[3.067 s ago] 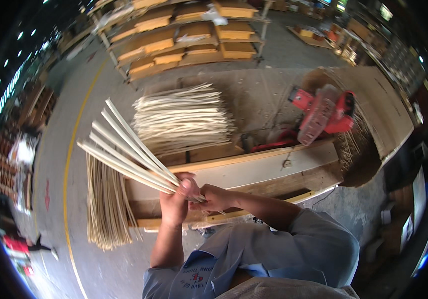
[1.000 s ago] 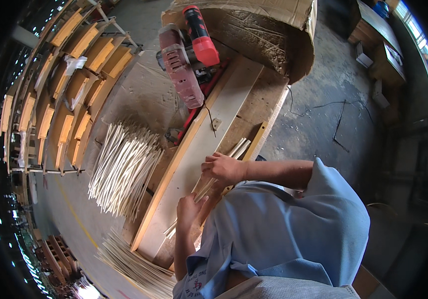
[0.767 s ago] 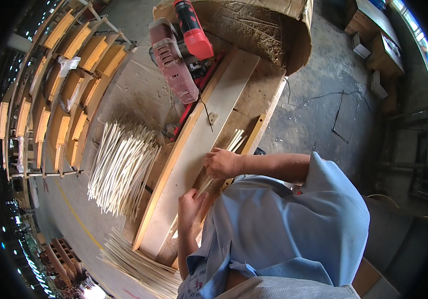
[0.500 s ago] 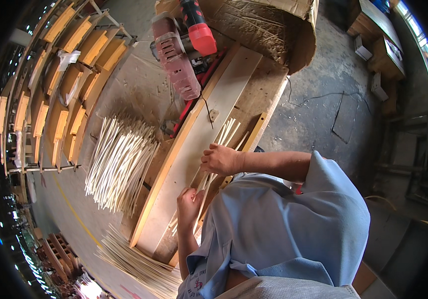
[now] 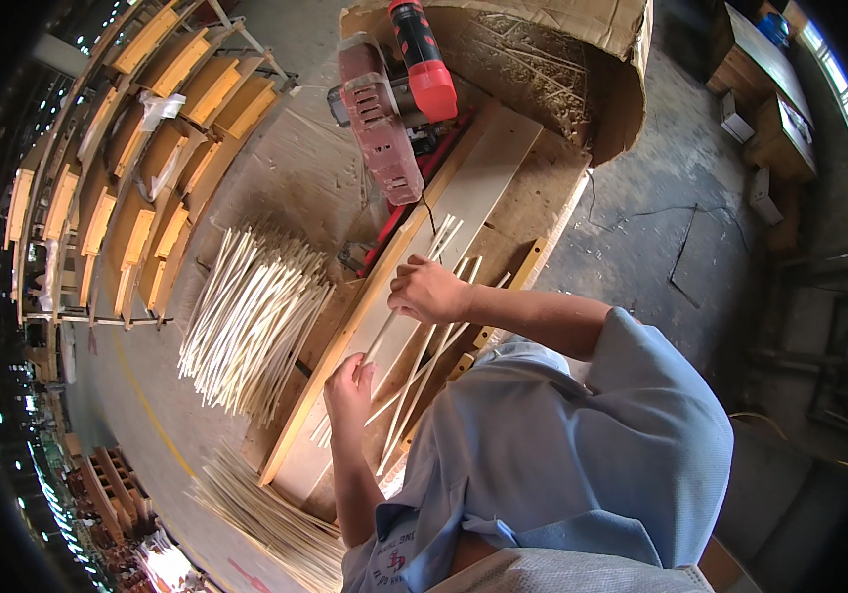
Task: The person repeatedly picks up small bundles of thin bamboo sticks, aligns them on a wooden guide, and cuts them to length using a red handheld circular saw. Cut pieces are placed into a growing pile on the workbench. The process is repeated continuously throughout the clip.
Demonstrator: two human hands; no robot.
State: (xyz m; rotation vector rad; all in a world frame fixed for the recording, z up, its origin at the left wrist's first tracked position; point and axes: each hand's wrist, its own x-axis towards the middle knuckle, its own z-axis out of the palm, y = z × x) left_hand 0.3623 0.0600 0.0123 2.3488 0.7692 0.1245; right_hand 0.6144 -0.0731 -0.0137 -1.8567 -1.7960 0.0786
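Thin pale wooden rods (image 5: 381, 335) slant over the bench, and both my hands grip them. My right hand (image 5: 431, 290) is closed round their upper stretch, with the ends sticking out toward the saw. Lower down, my left hand (image 5: 349, 388) pinches the near part, its thumb and fingers together. How many rods are in my hands I cannot tell. More loose rods (image 5: 424, 374) lie across the bench between my hands and my shirt. Beyond my right hand stands a chop saw with a dusty maroon guard (image 5: 380, 128) and a red and black handle (image 5: 431, 84).
A light wooden fence (image 5: 340, 343) runs along the bench. Left of it lies a big pile of pale rods (image 5: 254, 321), with another bundle (image 5: 271, 519) nearer me. A cardboard box (image 5: 617, 119) with offcuts stands behind the saw; a rack of wooden parts (image 5: 147, 158) stands far left.
Both hands have moved left, away from my body, toward the fence, bringing rods with them. Other rods now lie loose behind, nearer my shirt. The view has shifted slightly.
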